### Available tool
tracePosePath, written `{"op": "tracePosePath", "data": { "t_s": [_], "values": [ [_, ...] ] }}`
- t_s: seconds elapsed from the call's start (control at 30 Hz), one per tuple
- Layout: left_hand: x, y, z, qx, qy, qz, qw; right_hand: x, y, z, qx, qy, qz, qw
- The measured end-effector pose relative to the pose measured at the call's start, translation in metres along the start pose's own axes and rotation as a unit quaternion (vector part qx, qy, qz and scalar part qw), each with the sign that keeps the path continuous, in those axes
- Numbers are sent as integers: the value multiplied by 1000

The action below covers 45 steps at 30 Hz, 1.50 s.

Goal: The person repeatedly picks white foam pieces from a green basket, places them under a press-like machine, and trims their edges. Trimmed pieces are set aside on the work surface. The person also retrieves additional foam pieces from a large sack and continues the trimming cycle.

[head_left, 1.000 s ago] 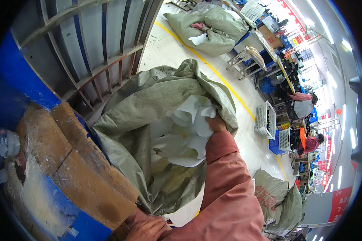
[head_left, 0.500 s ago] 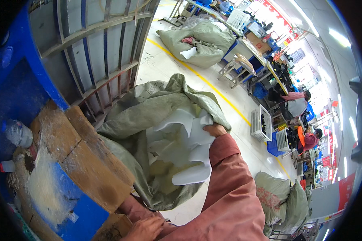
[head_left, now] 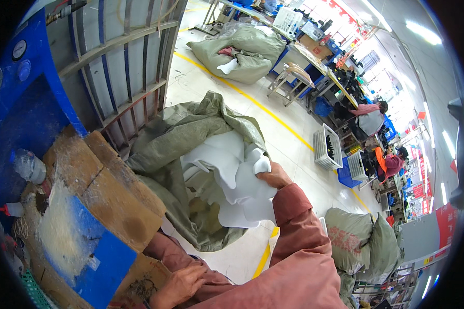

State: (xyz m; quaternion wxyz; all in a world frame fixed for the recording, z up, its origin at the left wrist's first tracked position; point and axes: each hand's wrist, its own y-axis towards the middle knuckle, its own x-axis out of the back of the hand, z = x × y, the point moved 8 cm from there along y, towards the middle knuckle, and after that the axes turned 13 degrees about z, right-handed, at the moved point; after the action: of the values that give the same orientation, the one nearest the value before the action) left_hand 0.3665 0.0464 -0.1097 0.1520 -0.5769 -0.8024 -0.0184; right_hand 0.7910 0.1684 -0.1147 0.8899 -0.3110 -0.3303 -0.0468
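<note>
Head view: red lettering marks a sack (head_left: 345, 239); right hand (head_left: 276, 176) fingers close on white pieces' (head_left: 247, 188) edge; left hand (head_left: 178, 287) curls, hold unclear.

- The white pieces (head_left: 229, 188) before you are thin and smooth, with curved, lobed edges; they overlap in a loose bunch, tilted at several angles.
- Your right hand (head_left: 276, 176) grips the bunch at its right side, thumb and fingers closed at an edge; you cannot tell how many pieces it has.
- The lower ends of the bunch show past the sack's near right edge, in front of the floor; deeper in, you see a yellowish, shaded area.
- The sack (head_left: 172, 147) is dull green and woven, its mouth open toward you, its wall creased and its rim folded over in thick, slack rolls.
</note>
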Motion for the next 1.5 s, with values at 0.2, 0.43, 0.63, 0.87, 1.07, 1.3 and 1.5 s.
{"op": "tracePosePath", "data": {
  "t_s": [0.2, 0.43, 0.63, 0.87, 1.07, 1.3, 1.5],
  "values": [
    [-16, 19, 46, 71, -223, -27, 972, -23, -40, -13, 31, -36, 35, 998],
    [27, 119, 145, 114, -513, -245, 815, -75, -83, 20, 161, -22, 83, 983],
    [42, 113, 123, 61, -456, -239, 855, -94, -122, 42, 206, -21, 98, 973],
    [79, 85, 63, -13, -187, -265, 946, -86, -168, 84, 295, -59, 106, 948],
    [130, 67, -6, -4, -7, -213, 977, -57, -189, 123, 270, -63, 180, 944],
    [174, 33, -43, -88, -89, -298, 946, -47, -190, 161, 308, -87, 190, 928],
    [221, -10, -34, -224, -234, -404, 855, -50, -179, 141, 307, -15, 176, 935]
  ]
}}
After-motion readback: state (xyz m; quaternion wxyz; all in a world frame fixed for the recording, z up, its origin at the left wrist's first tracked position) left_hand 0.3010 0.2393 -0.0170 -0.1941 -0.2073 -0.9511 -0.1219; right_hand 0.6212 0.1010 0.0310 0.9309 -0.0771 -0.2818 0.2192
